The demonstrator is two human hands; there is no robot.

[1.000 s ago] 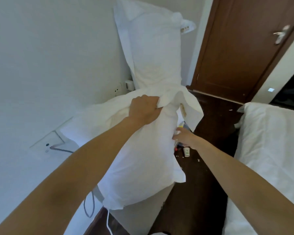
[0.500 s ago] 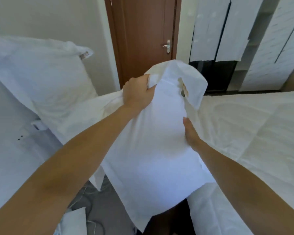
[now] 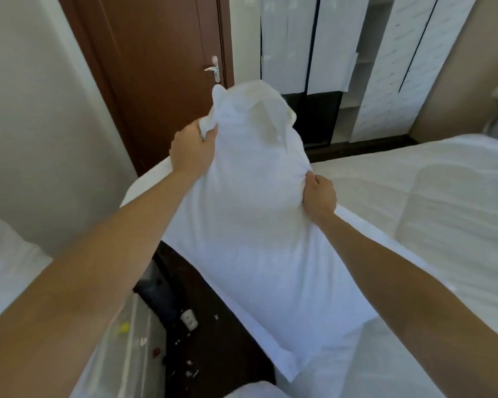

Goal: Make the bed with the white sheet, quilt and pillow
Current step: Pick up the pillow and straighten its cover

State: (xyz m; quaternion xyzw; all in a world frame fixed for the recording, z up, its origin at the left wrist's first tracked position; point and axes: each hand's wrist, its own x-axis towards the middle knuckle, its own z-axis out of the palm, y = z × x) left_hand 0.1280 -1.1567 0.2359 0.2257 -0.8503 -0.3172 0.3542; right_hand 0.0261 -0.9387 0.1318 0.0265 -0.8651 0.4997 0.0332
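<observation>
A white pillow (image 3: pixel 253 225) hangs upright in front of me, its loose case flap folded over at the top. My left hand (image 3: pixel 191 150) grips a bunch of the case at the pillow's upper left corner. My right hand (image 3: pixel 318 196) pinches the fabric on the pillow's right side, a little lower. Behind and to the right lies the bed covered by the white quilt (image 3: pixel 414 202), spread mostly flat. The pillow's lower end hangs over the quilt's near edge.
A brown door (image 3: pixel 161 67) stands closed ahead on the left. A wardrobe with white panels (image 3: pixel 342 47) fills the far wall. Dark floor (image 3: pixel 213 340) between the beds holds a socket strip (image 3: pixel 189 318) and small scraps. White bedding (image 3: pixel 9 271) lies at the left.
My view has swung right from the wall corner to the bed and door. The pillow came along, lifted higher. My right hand went from touching its side to pinching the fabric.
</observation>
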